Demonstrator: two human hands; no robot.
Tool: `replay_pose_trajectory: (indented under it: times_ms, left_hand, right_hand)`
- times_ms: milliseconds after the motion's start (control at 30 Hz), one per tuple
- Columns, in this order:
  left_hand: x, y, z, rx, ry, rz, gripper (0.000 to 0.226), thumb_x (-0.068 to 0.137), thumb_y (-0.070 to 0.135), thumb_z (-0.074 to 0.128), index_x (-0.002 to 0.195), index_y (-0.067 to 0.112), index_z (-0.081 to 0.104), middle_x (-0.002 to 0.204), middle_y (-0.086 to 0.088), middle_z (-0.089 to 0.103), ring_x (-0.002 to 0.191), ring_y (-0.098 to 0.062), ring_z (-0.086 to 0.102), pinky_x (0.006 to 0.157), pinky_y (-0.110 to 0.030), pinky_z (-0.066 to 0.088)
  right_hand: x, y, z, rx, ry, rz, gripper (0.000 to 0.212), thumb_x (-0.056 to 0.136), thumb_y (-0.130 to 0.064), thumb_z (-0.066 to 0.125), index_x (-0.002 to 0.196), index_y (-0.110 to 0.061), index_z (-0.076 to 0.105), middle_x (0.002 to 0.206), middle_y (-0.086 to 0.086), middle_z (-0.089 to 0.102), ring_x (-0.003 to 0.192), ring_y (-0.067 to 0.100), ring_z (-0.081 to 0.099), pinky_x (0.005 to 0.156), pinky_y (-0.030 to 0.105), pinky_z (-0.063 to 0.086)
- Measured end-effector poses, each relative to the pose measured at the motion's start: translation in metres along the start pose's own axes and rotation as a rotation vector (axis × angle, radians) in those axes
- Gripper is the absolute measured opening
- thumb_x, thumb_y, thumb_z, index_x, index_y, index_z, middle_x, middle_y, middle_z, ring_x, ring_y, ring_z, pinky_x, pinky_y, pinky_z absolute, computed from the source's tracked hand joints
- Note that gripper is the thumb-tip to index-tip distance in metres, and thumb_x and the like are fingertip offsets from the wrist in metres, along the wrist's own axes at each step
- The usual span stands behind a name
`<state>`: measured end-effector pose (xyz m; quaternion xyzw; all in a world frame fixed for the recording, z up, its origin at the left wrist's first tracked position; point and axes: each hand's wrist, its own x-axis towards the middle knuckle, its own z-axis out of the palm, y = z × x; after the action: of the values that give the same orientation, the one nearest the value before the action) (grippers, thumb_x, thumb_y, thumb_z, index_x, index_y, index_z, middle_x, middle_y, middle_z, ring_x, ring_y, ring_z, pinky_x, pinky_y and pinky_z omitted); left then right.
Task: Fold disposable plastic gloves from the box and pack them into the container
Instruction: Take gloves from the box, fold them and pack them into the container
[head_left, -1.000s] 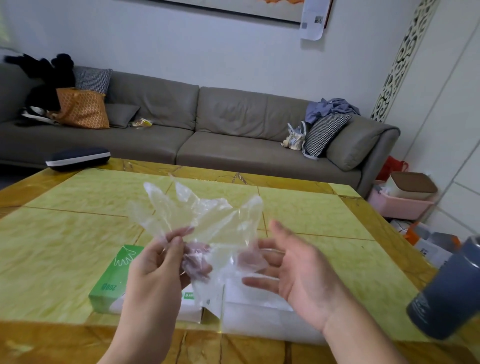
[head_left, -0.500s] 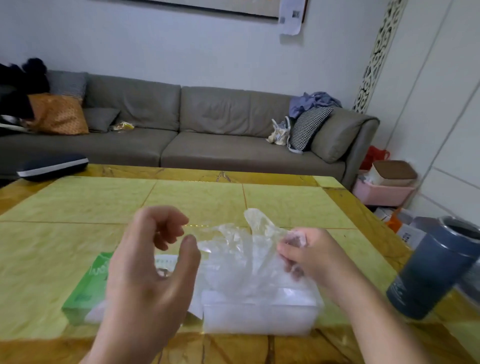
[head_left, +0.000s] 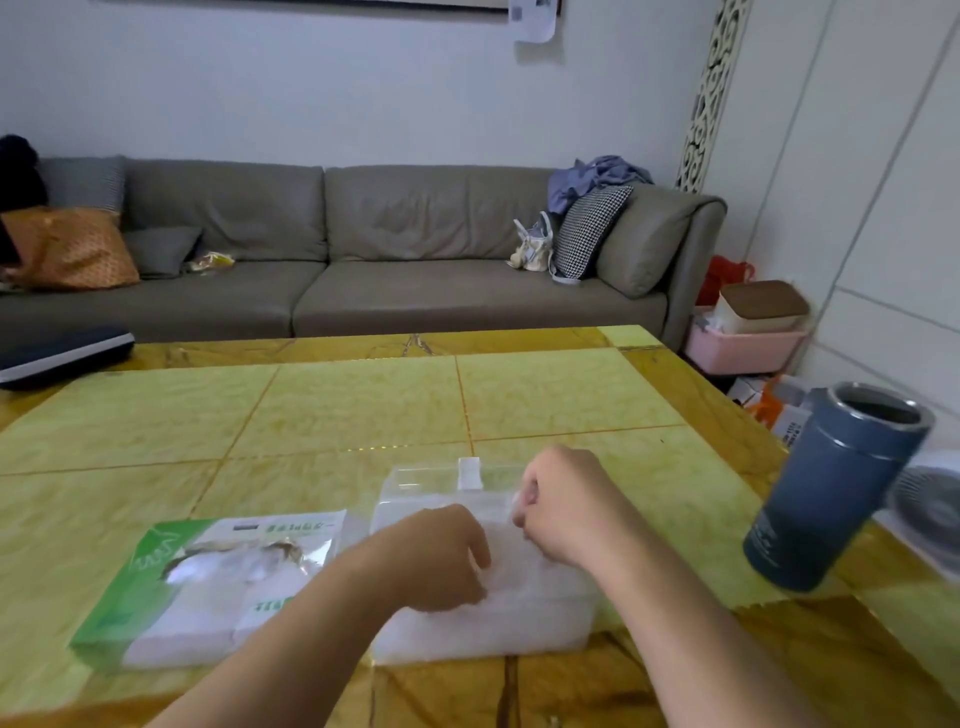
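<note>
A clear plastic container stands on the table near the front edge, its lid tipped open at the back. Crumpled clear plastic gloves fill it. My left hand reaches into the container from the left, its fingers curled down into the glove plastic. My right hand is over the container's right back corner, its curled fingers pinching a bit of clear glove. The green and white glove box lies flat to the left of the container, with its torn opening facing up.
A tall blue tumbler stands open at the table's right edge, with a small fan behind it. A dark flat case lies at the far left corner. Beyond the table are a grey sofa and a pink basket.
Both hands have come down from holding the glove spread in the air to the container. The glove is now inside it, and the camera has tilted right and down.
</note>
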<state>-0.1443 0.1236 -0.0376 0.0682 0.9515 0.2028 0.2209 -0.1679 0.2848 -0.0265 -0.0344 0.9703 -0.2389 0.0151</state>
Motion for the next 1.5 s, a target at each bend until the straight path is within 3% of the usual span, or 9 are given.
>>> replay_pose_trajectory:
  times_ms: [400,500,667,867,1000,1067,1167,1300,1500]
  left_hand:
    - [0.015,-0.004,0.006,0.108,-0.039,-0.025,0.022,0.085,0.013,0.063,0.097,0.031,0.065,0.088,0.011,0.062,0.078,-0.010,0.057,0.065,-0.022,0.045]
    - [0.014,0.000,0.007,0.177,-0.043,0.003,0.024,0.090,0.013,0.060,0.072,0.027,0.053,0.072,0.010,0.048,0.071,-0.013,0.047,0.061,-0.022,0.038]
    - [0.010,0.003,0.006,0.208,-0.014,0.076,0.015,0.092,0.016,0.061,0.099,0.029,0.063,0.076,0.017,0.051,0.083,-0.016,0.053,0.069,-0.023,0.040]
    - [0.011,-0.006,-0.001,0.269,-0.069,0.037,0.034,0.092,0.015,0.058,0.117,0.036,0.066,0.088,0.015,0.056,0.085,-0.017,0.056,0.065,-0.024,0.041]
    - [0.006,0.004,-0.004,0.448,-0.156,-0.026,0.050,0.097,0.007,0.059,0.143,0.027,0.051,0.128,0.001,0.061,0.109,-0.025,0.061,0.080,-0.029,0.044]
    - [0.006,0.006,-0.004,0.506,-0.177,-0.040,0.056,0.098,0.007,0.058,0.150,0.021,0.042,0.134,-0.004,0.059,0.112,-0.028,0.061,0.082,-0.032,0.045]
    - [0.006,0.005,-0.005,0.554,-0.206,-0.037,0.067,0.098,0.005,0.054,0.156,0.015,0.023,0.129,-0.012,0.059,0.096,-0.029,0.058,0.076,-0.032,0.044]
    - [0.001,0.010,-0.018,0.480,-0.316,-0.043,0.074,0.098,0.003,0.047,0.161,0.017,0.011,0.096,-0.011,0.061,0.074,-0.021,0.056,0.065,-0.028,0.048]
    - [-0.012,0.012,-0.021,0.589,-0.226,0.040,0.050,0.098,0.004,0.051,0.147,0.014,0.050,0.119,-0.007,0.065,0.104,-0.027,0.063,0.081,-0.034,0.049]
  right_hand:
    - [-0.034,-0.033,-0.027,-0.108,0.243,-0.089,0.020,0.089,-0.009,0.060,0.078,-0.018,0.044,0.082,0.000,0.051,0.078,0.027,0.062,0.060,0.039,0.047]
    - [-0.034,-0.046,-0.016,0.158,0.032,-0.158,0.015,0.079,-0.006,0.047,0.078,-0.010,0.062,0.080,0.008,0.068,0.072,0.030,0.068,0.059,0.046,0.060]
    - [-0.024,-0.037,0.006,-0.036,-0.328,-0.010,0.008,0.083,-0.005,0.056,0.080,-0.011,0.060,0.086,0.011,0.068,0.069,0.027,0.067,0.053,0.028,0.047]
    - [-0.017,-0.028,0.012,-0.318,-0.395,0.028,0.021,0.090,-0.014,0.064,0.074,-0.015,0.051,0.076,0.001,0.049,0.066,0.019,0.051,0.069,0.031,0.043]
    - [-0.008,-0.034,0.015,-0.412,-0.549,0.085,0.022,0.090,-0.011,0.067,0.075,-0.017,0.052,0.078,0.002,0.053,0.063,0.020,0.052,0.066,0.032,0.047]
    - [-0.006,-0.037,0.013,-0.432,-0.646,0.058,0.007,0.093,-0.009,0.063,0.089,-0.014,0.060,0.085,0.004,0.057,0.079,0.026,0.059,0.076,0.035,0.050]
    - [-0.008,-0.039,0.009,-0.428,-0.739,0.008,0.043,0.097,-0.007,0.059,0.139,-0.016,0.058,0.105,0.010,0.062,0.090,0.028,0.058,0.072,0.034,0.050]
    - [-0.012,-0.040,0.006,-0.419,-0.739,-0.087,0.066,0.097,-0.001,0.056,0.158,-0.018,0.037,0.084,0.002,0.048,0.072,0.023,0.053,0.063,0.032,0.044]
    - [-0.014,-0.037,0.012,-0.411,-0.680,-0.078,0.037,0.100,-0.009,0.058,0.137,-0.012,0.063,0.110,0.008,0.060,0.094,0.023,0.053,0.078,0.030,0.043]
